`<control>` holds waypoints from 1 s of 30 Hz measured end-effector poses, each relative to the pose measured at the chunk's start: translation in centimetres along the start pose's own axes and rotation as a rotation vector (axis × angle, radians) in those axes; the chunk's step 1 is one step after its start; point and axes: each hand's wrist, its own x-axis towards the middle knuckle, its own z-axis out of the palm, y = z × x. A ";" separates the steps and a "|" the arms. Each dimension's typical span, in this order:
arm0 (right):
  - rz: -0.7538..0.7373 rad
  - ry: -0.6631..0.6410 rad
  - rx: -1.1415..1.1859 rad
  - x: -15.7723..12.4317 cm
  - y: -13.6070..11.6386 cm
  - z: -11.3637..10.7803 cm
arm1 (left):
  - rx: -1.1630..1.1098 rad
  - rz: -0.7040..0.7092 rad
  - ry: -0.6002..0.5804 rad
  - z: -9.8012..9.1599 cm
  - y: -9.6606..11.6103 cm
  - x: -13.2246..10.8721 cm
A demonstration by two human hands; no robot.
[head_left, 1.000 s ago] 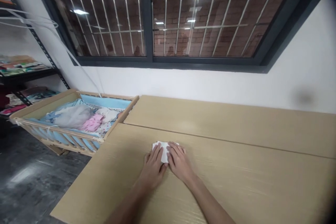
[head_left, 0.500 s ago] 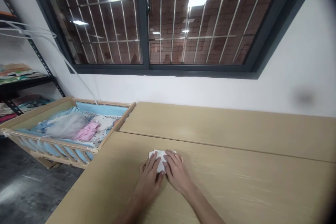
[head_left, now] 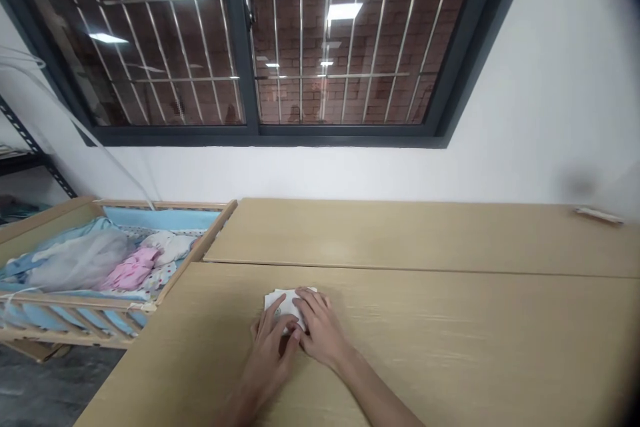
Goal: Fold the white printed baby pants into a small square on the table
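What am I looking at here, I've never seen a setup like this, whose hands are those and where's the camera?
There's no machine: these are a person's own bare hands. The camera is worn on their head, looking forward and down, so the forearms come in from the bottom.

The left hand and right hand both touch some small white paper-like pieces on a wood-coloured table. Whether they grip them is unclear. A thin pale item lies far right. A cot stands to the left.
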 end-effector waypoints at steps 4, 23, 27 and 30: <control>-0.003 0.000 0.030 0.0 0.1 0.0 | -0.026 -0.038 -0.020 0.0 0.3 0.0; -0.043 0.059 0.002 0.2 0.0 0.1 | -0.085 -0.035 -0.032 -0.5 0.4 0.3; -0.033 0.087 0.003 0.3 -0.1 0.0 | -0.125 -0.015 0.069 -0.8 0.2 0.4; -0.033 0.092 0.001 0.3 0.0 0.2 | -0.187 0.005 0.211 -1.3 0.3 1.0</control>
